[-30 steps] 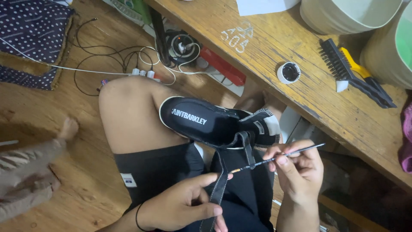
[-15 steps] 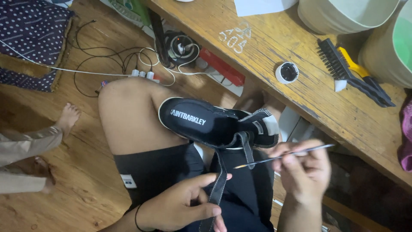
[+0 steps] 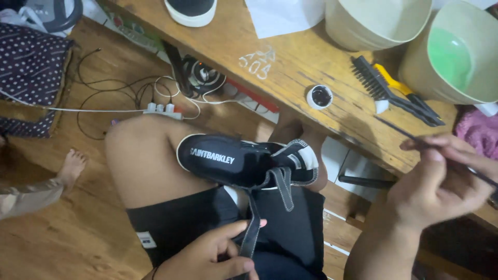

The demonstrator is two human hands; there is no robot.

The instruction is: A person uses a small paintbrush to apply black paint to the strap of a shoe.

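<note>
Wooden bench carries, around the small round pot: black brush and yellow-handled brush just right of it, two pale buckets beyond those, white paper above-left, white-soled shoe far left. Wooden floor below the bench holds a power strip with tangled cables.

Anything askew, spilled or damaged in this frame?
Nothing spilled or broken. The black shoe lies on its side across the lap, straps hanging loose; the left hand pinches one strap, the right hand holds a thin brush.
</note>
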